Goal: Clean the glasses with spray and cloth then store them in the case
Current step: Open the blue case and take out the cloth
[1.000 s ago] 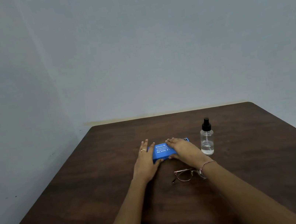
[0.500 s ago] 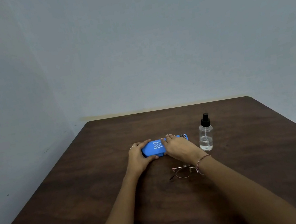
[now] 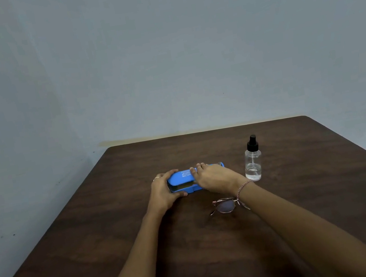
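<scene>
Hands are both engaged on the blue case (image 3: 182,178), which lies lengthwise on the counter (image 3: 307,202). The left hand (image 3: 164,192) curls round the case's left end, thumb against the near lower shell. The right hand (image 3: 215,177) lies over the lid, fingers hooked across its far edge. The lid stands slightly raised, and a dark slit shows along the near side. The contents cannot be made out, and no cloth is in sight.

The glasses (image 3: 225,206) lie on the near side of the case and a little to its right, partly under the right wrist. They are apart from the case and held by neither hand. The spray bottle (image 3: 253,165) stands upright to the right of the case, near it but not touching.

Assessment: the case appears to be a rigid, light, smooth shell, probably with a sprung hinge. It is best pinned at one end while the lid is lifted by its front lip. The glasses look thin-framed, light and fragile, so hold them by the bridge or a temple, clear of the lenses. The bottle seems nearly empty and easily toppled, so grasp it round the body.
</scene>
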The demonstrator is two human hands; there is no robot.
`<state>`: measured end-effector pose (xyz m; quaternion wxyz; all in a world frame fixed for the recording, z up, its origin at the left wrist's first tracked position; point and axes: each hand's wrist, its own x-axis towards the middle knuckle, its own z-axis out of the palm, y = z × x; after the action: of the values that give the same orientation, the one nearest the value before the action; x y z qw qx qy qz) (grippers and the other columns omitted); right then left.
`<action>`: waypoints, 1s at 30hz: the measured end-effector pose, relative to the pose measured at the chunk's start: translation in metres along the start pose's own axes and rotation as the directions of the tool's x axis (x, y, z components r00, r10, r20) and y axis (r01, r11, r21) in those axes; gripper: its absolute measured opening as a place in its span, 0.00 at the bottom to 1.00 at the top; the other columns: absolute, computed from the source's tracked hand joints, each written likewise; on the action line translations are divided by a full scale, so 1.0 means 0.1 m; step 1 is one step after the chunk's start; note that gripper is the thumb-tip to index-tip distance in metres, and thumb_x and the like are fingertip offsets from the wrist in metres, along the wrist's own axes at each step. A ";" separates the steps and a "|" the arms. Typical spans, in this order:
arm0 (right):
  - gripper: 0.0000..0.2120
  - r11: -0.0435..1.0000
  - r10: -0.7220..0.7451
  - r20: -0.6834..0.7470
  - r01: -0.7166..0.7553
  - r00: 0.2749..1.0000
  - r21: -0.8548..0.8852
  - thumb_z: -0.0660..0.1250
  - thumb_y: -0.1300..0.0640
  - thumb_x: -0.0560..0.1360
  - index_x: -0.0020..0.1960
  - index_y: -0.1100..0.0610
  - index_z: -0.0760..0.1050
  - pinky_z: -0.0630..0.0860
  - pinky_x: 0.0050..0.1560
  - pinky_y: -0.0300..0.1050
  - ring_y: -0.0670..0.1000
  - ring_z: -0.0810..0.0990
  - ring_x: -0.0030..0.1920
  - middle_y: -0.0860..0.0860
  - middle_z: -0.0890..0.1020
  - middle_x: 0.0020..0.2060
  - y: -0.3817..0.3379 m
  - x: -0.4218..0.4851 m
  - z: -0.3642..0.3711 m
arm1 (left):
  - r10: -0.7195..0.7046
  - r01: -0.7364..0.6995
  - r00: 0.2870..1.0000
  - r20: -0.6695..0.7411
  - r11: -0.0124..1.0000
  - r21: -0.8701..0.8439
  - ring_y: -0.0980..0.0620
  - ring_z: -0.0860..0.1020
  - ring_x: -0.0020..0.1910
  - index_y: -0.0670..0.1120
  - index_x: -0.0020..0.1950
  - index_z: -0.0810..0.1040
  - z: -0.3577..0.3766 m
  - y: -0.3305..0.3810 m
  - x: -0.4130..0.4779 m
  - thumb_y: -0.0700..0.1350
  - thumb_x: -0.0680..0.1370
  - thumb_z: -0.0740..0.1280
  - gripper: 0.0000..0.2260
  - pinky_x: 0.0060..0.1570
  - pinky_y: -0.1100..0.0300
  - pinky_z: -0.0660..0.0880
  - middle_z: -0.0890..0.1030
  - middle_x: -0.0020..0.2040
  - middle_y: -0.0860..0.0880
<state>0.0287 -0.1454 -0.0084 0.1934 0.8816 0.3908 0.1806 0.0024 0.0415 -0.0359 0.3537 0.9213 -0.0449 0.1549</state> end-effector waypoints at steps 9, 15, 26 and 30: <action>0.17 0.968 0.046 -0.052 -0.032 0.998 0.250 0.52 0.59 0.82 0.69 0.62 0.65 0.76 0.53 0.54 0.60 0.78 0.56 0.59 0.77 0.58 -0.16 0.27 -0.21 | -0.142 0.134 0.988 -0.058 0.983 -0.122 0.46 0.71 0.65 0.44 0.75 0.61 -0.34 -0.16 -0.34 0.42 0.59 0.82 0.48 0.61 0.58 0.68 0.73 0.66 0.45; 0.16 0.833 0.145 -0.115 -0.058 0.983 0.550 0.57 0.56 0.81 0.64 0.62 0.73 0.70 0.58 0.46 0.56 0.76 0.57 0.58 0.78 0.57 -0.25 0.56 -0.32 | -0.190 0.177 0.972 -0.141 0.979 -0.098 0.45 0.75 0.59 0.41 0.69 0.70 -0.49 -0.24 -0.49 0.42 0.60 0.81 0.39 0.54 0.62 0.69 0.76 0.60 0.43; 0.15 0.693 0.178 -0.027 -0.106 0.984 0.713 0.59 0.56 0.80 0.58 0.64 0.78 0.70 0.55 0.44 0.56 0.77 0.53 0.58 0.78 0.53 -0.13 0.86 -0.31 | -0.284 0.253 0.942 -0.181 0.952 -0.173 0.47 0.75 0.58 0.42 0.66 0.74 -0.48 -0.28 -0.47 0.41 0.60 0.81 0.35 0.53 0.61 0.70 0.78 0.58 0.44; 0.14 0.635 0.191 0.015 -0.135 0.981 0.761 0.60 0.56 0.80 0.57 0.64 0.78 0.70 0.52 0.41 0.54 0.77 0.52 0.57 0.79 0.52 -0.07 0.92 -0.27 | -0.295 0.265 0.938 -0.181 0.948 -0.175 0.48 0.75 0.60 0.42 0.67 0.72 -0.48 -0.28 -0.45 0.42 0.60 0.81 0.37 0.55 0.62 0.70 0.77 0.61 0.44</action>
<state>0.0691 -0.0656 0.0271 -0.2229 0.9065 0.3554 0.0468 -0.0469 0.0932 -0.0351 0.4421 0.8686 0.1124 0.1933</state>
